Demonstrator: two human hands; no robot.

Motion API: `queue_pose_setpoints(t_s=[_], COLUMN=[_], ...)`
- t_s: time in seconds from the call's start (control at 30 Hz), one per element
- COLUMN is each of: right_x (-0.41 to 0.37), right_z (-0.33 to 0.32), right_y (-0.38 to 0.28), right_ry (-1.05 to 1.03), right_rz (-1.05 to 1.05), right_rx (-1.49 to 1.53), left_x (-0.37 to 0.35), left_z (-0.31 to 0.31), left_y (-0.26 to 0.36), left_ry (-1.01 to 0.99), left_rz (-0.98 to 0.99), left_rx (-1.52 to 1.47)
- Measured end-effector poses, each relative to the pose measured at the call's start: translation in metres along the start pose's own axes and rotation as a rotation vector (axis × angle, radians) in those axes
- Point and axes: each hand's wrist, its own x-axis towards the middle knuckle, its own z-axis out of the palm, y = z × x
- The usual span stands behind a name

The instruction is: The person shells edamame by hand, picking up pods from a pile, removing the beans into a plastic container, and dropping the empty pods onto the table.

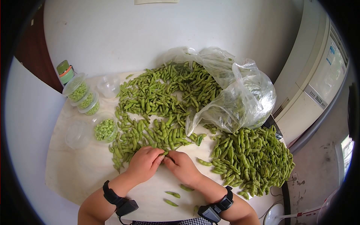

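Note:
Close together above the near part of the table, my left hand (145,163) and my right hand (181,167) pinch one green pod (165,153) between their fingertips. Just beyond them a wide heap of green pods (150,99) spreads across the table. At the right lies a second pile of pods (251,157). A few loose pods (173,194) rest on the table between my forearms. Left of the heap, a round clear container (105,128) holds shelled green beans. Both wrists carry black strapped devices.
Stacked clear tubs of beans (86,99) stand at the left, near a green bottle (65,72). A clear lid (77,134) lies on the table (71,168). A large clear plastic bag (243,99) covers part of the heap. A white appliance (318,75) stands at the right.

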Motion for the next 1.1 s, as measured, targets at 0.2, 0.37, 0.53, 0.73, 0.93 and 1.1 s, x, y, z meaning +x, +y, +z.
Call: queue_pose_setpoints(t_s=[0.2, 0.37, 0.53, 0.73, 0.93, 1.1], right_x=[-0.0003, -0.0001, 0.0000, -0.0002, -0.0003, 0.0000], right_z=[-0.0009, 0.0000, 0.0006, 0.0002, 0.0005, 0.0016], right_y=[-0.0025, -0.0005, 0.0011, 0.0001, -0.0005, 0.0014], right_ry=[-0.002, 0.003, 0.008, 0.007, 0.015, 0.028], right_rz=[0.001, -0.004, -0.022, -0.013, -0.004, -0.026], right_rx=[-0.005, -0.007, -0.016, -0.021, -0.027, -0.027], left_x=[-0.0003, 0.0001, 0.0001, 0.0003, 0.0007, 0.0006], left_z=[0.0009, -0.0002, 0.0004, 0.0006, -0.0003, 0.0004], left_y=[-0.0014, -0.0002, -0.0001, -0.0004, 0.0003, -0.0003], left_ry=[0.004, 0.000, 0.012, 0.005, -0.007, -0.002], left_rz=[0.003, 0.002, 0.007, 0.004, 0.001, 0.011], left_rx=[0.000, 0.001, 0.006, 0.010, 0.009, 0.015])
